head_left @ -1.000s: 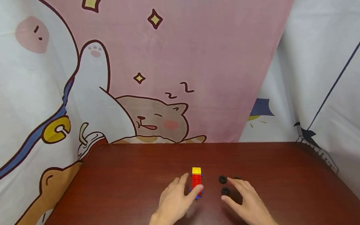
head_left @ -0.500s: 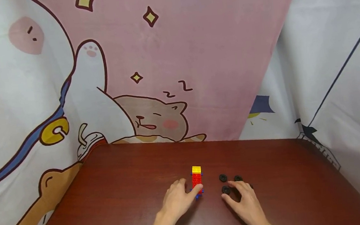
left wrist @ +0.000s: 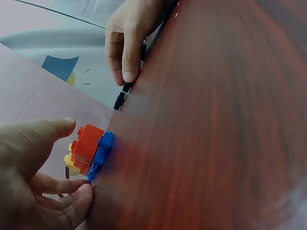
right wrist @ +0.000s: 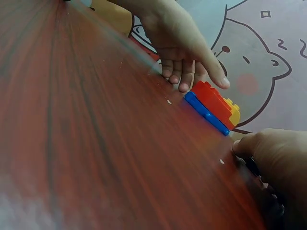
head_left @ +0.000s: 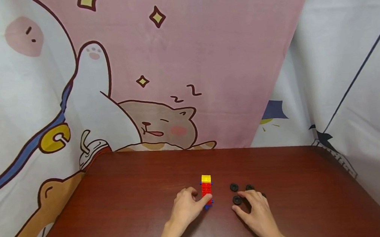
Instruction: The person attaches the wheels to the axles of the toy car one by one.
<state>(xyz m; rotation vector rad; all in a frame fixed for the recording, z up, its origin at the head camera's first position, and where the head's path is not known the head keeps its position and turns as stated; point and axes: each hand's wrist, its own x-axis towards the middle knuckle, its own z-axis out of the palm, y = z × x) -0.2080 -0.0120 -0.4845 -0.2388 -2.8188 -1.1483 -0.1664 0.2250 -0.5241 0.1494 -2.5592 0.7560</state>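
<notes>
A toy car body of building bricks (head_left: 206,188), red with a yellow block and a blue base, sits on the table. My left hand (head_left: 186,206) is at its left, thumb over the red bricks (left wrist: 87,142) without touching them in the left wrist view. Its lower fingers (left wrist: 79,201) reach the blue base (left wrist: 101,151); they do not wrap round it. To the right, my right hand (head_left: 257,212) is spread beside a black toy wheel (head_left: 236,200), thumb and index finger on either side. No firm grip shows. The hand partly hides the wheels behind it.
More black wheels lie close by, one at the back (head_left: 234,187) and another (head_left: 249,187) near the right hand's fingers. The dark red wooden table (head_left: 140,175) ends at a cartoon-printed cloth (head_left: 227,74) behind and along the sides.
The left hand's fingers have drawn in closer to the brick car. My right hand has shifted slightly left, its fingertips nearer the front wheel, and more wheels show. The camera view has shifted a little.
</notes>
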